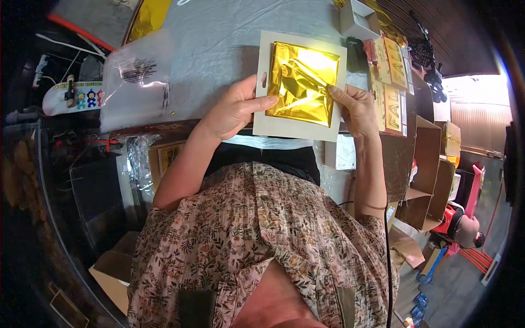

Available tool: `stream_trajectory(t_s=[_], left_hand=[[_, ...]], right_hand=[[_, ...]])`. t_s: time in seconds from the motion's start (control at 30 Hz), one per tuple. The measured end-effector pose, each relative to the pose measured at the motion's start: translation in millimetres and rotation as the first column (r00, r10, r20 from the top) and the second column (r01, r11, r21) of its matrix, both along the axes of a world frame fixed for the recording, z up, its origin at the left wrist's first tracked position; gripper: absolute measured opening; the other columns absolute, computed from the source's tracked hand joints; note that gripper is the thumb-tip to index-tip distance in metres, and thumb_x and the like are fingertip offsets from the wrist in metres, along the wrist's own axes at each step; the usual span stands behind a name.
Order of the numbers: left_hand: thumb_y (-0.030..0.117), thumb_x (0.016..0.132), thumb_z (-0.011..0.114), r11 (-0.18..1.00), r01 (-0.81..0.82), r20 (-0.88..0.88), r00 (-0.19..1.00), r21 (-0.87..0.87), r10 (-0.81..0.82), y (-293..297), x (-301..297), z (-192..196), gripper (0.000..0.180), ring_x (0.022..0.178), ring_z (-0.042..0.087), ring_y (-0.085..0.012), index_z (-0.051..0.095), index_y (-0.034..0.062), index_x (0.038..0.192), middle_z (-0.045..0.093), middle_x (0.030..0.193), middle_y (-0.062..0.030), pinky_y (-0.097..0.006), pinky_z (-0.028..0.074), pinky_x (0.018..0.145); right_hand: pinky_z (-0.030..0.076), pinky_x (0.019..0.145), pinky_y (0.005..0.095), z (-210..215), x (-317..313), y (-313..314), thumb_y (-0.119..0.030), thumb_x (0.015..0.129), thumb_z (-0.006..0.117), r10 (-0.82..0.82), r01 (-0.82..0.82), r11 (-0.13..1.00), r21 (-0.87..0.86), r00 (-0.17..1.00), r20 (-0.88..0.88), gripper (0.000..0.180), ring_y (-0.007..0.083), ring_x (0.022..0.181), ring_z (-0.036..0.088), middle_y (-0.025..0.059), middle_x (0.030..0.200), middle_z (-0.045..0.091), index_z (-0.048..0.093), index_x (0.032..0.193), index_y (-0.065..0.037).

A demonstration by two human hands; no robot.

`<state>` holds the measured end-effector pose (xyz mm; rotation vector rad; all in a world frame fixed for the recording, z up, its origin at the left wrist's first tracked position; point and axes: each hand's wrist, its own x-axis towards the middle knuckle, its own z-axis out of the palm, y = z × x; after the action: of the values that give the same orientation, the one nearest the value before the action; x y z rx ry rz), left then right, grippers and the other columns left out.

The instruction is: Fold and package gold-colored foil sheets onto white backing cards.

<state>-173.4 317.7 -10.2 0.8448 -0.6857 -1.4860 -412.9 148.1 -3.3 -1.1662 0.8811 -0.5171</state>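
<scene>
In front of my body, above the near edge of the table, I hold a flat cream card (281, 129) with a slot cut near its left edge. Shiny gold foil (306, 68), creased and square, covers the middle of the card's face. My left hand (235, 112) grips the left side, its thumb lying on the foil's lower left edge and its fingers behind the card. My right hand (358, 112) pinches the right side, with the thumb on the foil's right edge. The fingers behind the card are mostly hidden.
A pale grey-blue sheet covers the table (213, 44). Clear plastic bags (134, 104) lie on its left part. Yellow printed packages (395, 63), a dark bundle (356, 53) and an open white box (361, 22) sit at the right. Cardboard boxes (424, 164) stand beyond.
</scene>
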Motion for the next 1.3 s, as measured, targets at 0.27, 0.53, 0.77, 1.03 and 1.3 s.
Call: stream_trajectory(t_s=[0.27,0.53,0.77,1.03,1.3], left_hand=[[0.003,0.100,0.062,1.000,-0.008,-0.006,1.000,0.027,0.008,3,-4,2,0.047,0.116,0.062,-0.0139,0.046,-0.0008,0.143,0.061,0.132,-0.0085,-0.032,0.051,0.100],[0.001,0.099,0.062,1.000,-0.024,0.004,1.000,0.010,0.024,1,-3,0,0.049,0.118,0.061,-0.0148,0.045,0.0000,0.145,0.061,0.132,-0.0076,-0.032,0.050,0.102],[0.006,0.101,0.060,1.000,-0.007,0.037,0.999,-0.018,0.008,3,-6,12,0.046,0.117,0.061,-0.0136,0.047,0.0000,0.145,0.062,0.131,-0.0077,-0.031,0.051,0.100],[0.031,0.110,0.048,0.996,-0.012,-0.157,0.988,-0.093,-0.003,-9,-28,52,0.045,0.103,0.070,-0.0143,0.049,-0.0013,0.143,0.066,0.125,-0.0078,-0.033,0.061,0.088],[0.033,0.108,0.053,0.983,0.008,-0.062,0.998,-0.181,-0.020,-19,-34,68,0.041,0.103,0.062,-0.0089,0.062,-0.0027,0.125,0.066,0.111,-0.0029,-0.025,0.052,0.091]], right_hand=[[0.052,0.061,0.0243,1,3,2,-0.012,0.092,0.077,0.009,-0.008,1.000,0.017,1.000,-0.027,0.019,0.0107,0.070,0.067,0.0099,0.090,0.076,0.076,0.099,0.006],[0.052,0.059,0.0246,-4,2,-7,-0.012,0.093,0.076,0.037,-0.036,0.999,0.014,0.998,-0.054,0.019,0.0108,0.067,0.067,0.0099,0.087,0.076,0.076,0.100,0.005],[0.058,0.065,0.0288,-6,-3,-5,-0.012,0.093,0.075,0.014,-0.016,0.996,0.092,1.000,0.019,0.020,0.0145,0.072,0.071,0.0125,0.094,0.076,0.075,0.103,0.005],[0.060,0.091,0.0346,-9,-12,-5,-0.010,0.090,0.075,-0.039,-0.175,0.916,0.362,0.858,0.512,0.035,0.0201,0.098,0.073,0.0130,0.111,0.074,0.065,0.120,0.005],[0.058,0.098,0.0429,-46,-38,-21,-0.014,0.094,0.070,-0.290,0.055,0.880,0.472,0.850,0.440,0.043,0.0300,0.107,0.071,0.0174,0.121,0.070,0.058,0.132,0.003]])
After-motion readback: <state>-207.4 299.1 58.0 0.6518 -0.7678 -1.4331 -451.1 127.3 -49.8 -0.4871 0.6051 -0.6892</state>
